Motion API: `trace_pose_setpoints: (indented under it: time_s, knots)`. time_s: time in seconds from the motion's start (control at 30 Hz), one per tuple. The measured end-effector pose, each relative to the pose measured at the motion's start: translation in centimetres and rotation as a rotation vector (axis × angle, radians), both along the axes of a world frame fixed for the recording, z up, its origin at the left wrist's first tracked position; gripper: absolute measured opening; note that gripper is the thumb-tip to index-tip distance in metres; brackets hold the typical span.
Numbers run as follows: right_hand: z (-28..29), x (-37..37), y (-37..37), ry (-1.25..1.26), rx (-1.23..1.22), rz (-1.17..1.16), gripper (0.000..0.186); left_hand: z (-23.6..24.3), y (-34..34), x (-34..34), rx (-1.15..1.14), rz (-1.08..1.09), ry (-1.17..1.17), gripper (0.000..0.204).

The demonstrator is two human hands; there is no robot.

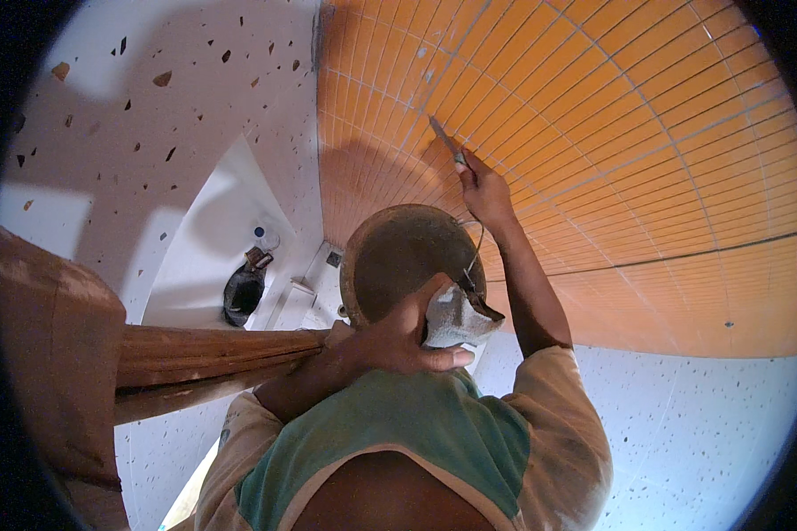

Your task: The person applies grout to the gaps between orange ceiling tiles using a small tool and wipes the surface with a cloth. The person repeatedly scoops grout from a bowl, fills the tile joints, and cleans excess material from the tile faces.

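My right hand (484, 188) is raised to the orange tiled wall (593, 115), closed round the handle of a thin, narrow-bladed tool (442, 133). The tool's tip lies at a joint line between the narrow tiles; whether it is a knife or a small spatula I cannot tell. Close to my chest, my left hand (403, 334) grips a whitish, crusted container (456, 317) with a ragged rim. Its contents are hidden. Just beyond that hand is a round, dirty bucket (356, 257) with a wire handle (481, 237), its inside dark.
Thick wooden beams (212, 358) cross at my left, near my left forearm. A speckled wall (186, 115) meets the orange tiles in a corner. Lower down, a black bag-like object (243, 292) lies on a white surface. Speckled flooring or wall (682, 416) shows at right.
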State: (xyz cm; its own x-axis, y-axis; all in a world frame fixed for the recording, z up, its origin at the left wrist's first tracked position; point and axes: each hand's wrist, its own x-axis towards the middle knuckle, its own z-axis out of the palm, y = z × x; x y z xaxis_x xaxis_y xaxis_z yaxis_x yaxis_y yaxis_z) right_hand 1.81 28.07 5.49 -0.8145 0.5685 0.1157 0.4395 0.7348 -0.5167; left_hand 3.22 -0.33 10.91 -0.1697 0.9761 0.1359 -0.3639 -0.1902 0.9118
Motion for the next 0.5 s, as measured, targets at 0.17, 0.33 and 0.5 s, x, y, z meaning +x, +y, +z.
trace_pose_setpoints:
  time_s: [0.17, 0.33, 0.5]
  knots:
    - [0.7, -0.2, 0.7, 0.191, -0.373, 0.023, 0.046, 0.5, 0.1, 0.0, 0.010, -0.032, -0.057, 0.059]
    - [4.3, 0.0, -1.4, -0.026, -0.686, -0.031, 0.045, -0.1, 0.0, -0.1, 0.005, -0.040, 0.018, 0.059]
    - [5.9, -1.4, -1.8, -0.096, -0.605, -0.041, 0.046, -0.2, 0.1, 0.0, 0.049, -0.022, 0.029, 0.058]
